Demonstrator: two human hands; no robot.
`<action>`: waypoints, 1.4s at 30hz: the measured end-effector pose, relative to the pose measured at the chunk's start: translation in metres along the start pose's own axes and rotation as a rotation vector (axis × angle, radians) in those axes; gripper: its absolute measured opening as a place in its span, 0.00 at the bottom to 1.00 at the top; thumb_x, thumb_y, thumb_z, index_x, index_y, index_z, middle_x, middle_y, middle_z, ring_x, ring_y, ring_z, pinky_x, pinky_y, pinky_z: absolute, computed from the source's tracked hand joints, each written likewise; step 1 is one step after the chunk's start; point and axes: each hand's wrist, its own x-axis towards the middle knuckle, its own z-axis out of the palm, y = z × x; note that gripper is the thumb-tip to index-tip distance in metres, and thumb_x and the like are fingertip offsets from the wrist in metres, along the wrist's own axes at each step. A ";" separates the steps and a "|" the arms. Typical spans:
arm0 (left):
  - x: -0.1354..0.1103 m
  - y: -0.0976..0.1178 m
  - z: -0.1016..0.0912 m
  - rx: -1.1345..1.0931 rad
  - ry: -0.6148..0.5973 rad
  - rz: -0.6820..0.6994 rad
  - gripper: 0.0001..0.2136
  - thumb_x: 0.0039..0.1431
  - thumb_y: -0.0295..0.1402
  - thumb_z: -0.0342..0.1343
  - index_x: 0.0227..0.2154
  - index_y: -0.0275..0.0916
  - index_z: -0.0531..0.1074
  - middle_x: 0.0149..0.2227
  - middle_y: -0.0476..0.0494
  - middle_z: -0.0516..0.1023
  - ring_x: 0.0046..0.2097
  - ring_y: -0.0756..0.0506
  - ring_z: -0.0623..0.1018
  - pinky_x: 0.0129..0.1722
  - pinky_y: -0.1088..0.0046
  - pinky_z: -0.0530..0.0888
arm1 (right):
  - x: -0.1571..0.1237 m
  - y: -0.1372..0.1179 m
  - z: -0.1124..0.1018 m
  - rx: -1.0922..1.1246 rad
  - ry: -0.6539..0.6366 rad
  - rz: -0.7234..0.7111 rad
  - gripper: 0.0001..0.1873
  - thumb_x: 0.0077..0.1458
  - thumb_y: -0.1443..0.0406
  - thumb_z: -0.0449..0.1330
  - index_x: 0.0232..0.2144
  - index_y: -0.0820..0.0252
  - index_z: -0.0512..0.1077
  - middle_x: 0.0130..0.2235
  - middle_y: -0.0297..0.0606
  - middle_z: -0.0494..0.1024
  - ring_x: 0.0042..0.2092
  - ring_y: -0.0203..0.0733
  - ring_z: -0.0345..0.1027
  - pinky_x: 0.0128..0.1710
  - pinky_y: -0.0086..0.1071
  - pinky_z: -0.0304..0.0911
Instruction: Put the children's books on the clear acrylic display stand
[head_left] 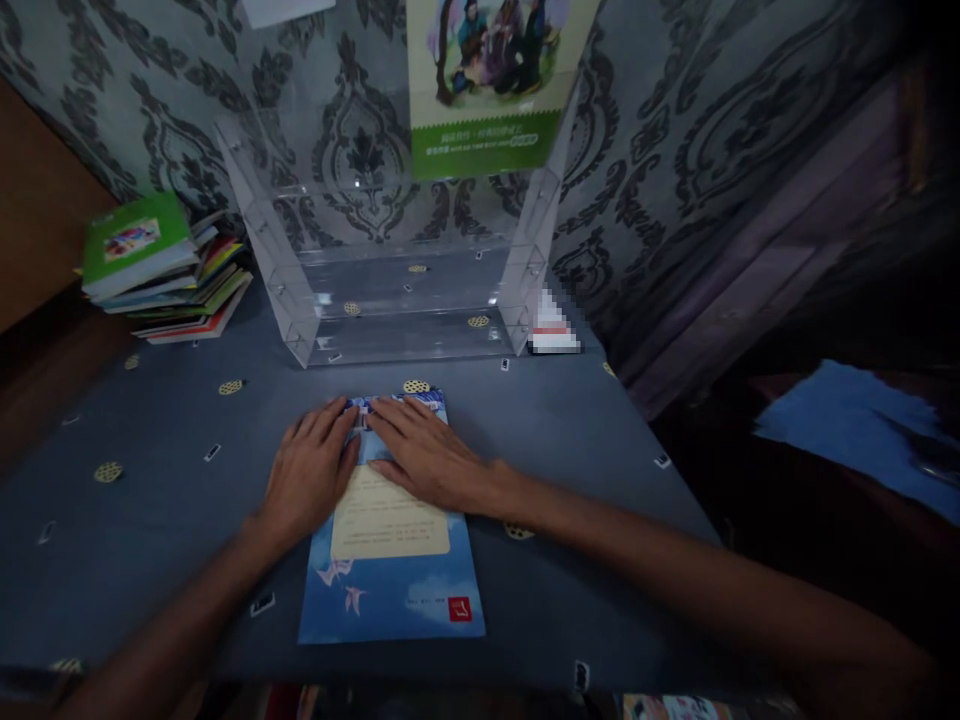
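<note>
A blue book [390, 595] with a cream text panel and a small red logo lies flat on the table. My left hand [311, 468] rests over its upper left edge, fingers stretched out toward the far end. Across the upper right part of the cover lies my right hand [424, 452], palm down and fingers extended. Both hands touch the cover, their fingertips close together near its far edge. Part of the cover is hidden beneath them.
Behind the book stands a clear acrylic rack [409, 290], with a green-and-cream book [487, 140] on its upper tier. A stack of books [161, 265] sits at the back left. The table [600, 580] has a grey patterned cover. Blue cloth [855, 430] lies at the right.
</note>
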 end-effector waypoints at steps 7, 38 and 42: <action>0.006 0.002 -0.008 0.053 -0.100 0.012 0.21 0.71 0.33 0.40 0.59 0.35 0.71 0.59 0.31 0.75 0.58 0.32 0.74 0.50 0.48 0.74 | -0.001 0.002 0.005 0.061 -0.001 0.017 0.31 0.68 0.57 0.55 0.64 0.77 0.62 0.67 0.60 0.62 0.71 0.57 0.50 0.71 0.55 0.48; 0.044 0.025 -0.016 0.170 -0.200 0.140 0.22 0.64 0.21 0.45 0.57 0.41 0.71 0.46 0.38 0.79 0.44 0.37 0.77 0.38 0.61 0.77 | -0.032 0.022 -0.007 0.220 0.158 0.156 0.20 0.67 0.64 0.56 0.58 0.64 0.69 0.63 0.53 0.70 0.68 0.50 0.58 0.68 0.52 0.56; 0.046 0.028 -0.019 0.208 -0.260 0.133 0.24 0.64 0.21 0.44 0.60 0.43 0.69 0.47 0.37 0.78 0.44 0.36 0.76 0.33 0.64 0.76 | -0.049 0.032 -0.012 0.212 0.172 0.194 0.21 0.69 0.63 0.52 0.61 0.63 0.68 0.64 0.51 0.70 0.69 0.51 0.57 0.68 0.55 0.54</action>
